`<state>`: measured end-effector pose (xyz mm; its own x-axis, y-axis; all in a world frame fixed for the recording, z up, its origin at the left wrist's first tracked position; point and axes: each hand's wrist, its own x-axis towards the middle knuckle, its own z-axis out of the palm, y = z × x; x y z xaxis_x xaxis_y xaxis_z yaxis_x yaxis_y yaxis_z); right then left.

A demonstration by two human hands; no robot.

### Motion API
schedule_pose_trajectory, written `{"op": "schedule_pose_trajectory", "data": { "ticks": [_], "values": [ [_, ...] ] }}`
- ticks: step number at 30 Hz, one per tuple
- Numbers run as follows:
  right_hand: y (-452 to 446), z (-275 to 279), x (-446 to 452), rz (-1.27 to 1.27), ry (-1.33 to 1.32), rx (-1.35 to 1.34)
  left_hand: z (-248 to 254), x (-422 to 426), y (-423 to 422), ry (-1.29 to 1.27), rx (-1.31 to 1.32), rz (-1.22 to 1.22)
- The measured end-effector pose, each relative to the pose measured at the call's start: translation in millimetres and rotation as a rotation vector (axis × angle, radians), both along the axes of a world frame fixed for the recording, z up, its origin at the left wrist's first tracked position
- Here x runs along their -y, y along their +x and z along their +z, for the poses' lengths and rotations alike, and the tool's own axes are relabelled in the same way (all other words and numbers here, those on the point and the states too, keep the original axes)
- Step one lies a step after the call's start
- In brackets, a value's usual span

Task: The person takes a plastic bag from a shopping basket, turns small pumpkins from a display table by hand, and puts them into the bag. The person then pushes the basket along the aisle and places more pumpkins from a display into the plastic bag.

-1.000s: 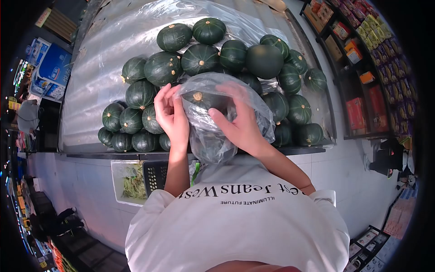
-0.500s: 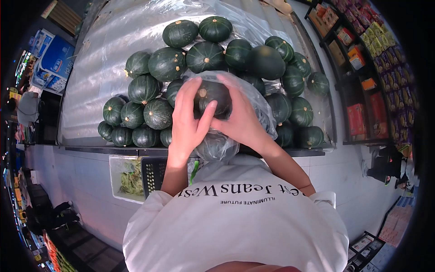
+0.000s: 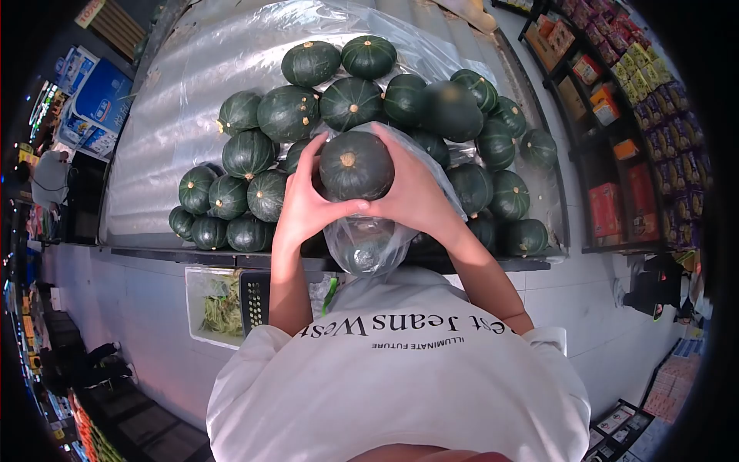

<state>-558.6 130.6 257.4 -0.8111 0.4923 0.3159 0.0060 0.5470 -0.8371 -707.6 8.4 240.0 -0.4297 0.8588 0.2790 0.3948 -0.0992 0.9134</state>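
Resting between both palms, the dark green pumpkin (image 3: 356,167) is held above the near side of the surface (image 3: 169,169), with a clear bag (image 3: 345,240) just behind and below it; how far inside the bag it sits is unclear. It looks firm, rigid and fairly heavy, its smooth rind likely slippery, so a wide grip around the sides should suit it better than its short, pale stem. The left hand (image 3: 299,206) is curved open along one flank, the right hand (image 3: 416,189) spread around the other, thumbs meeting at the near edge. The thin, limp bag could tear. More pumpkins (image 3: 351,103) lie beyond and to either side.
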Motion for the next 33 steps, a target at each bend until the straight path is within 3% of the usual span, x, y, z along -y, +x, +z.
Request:
{"op": "schedule_pose_trajectory", "data": {
  "ticks": [4,7,11,13,15,19,25,33],
  "values": [
    [6.1,8.1,0.6,0.015,-0.089,-0.112,4.4,-3.0,15.7,0.207,0.001,0.047],
    [5.2,8.2,4.5,-0.01,-0.025,-0.24,26.7,-8.6,58.1,0.316,0.179,0.254],
    [-1.6,-27.9,9.6,-0.073,-0.075,-0.472,10.0,-32.1,78.2,0.473,-0.041,0.398],
    [2.8,-34.5,2.9,-0.135,-0.004,-0.507,6.0,-38.0,84.6,0.461,0.263,0.316],
    [7.7,-38.2,0.6,-0.1,-0.117,-0.508,-4.8,-45.5,87.7,0.522,0.549,0.245],
    [7.9,-40.4,-10.3,-0.087,-0.156,-0.532,-7.8,-54.4,82.3,0.547,0.582,0.112],
    [2.9,-42.7,-20.0,-0.122,-0.154,-0.614,-5.6,-71.5,74.7,0.555,0.432,0.07],
    [3.9,-42.1,-19.6,-0.255,-0.093,-0.528,-2.6,-74.6,68.9,0.504,0.599,-0.004]
  ]
}}
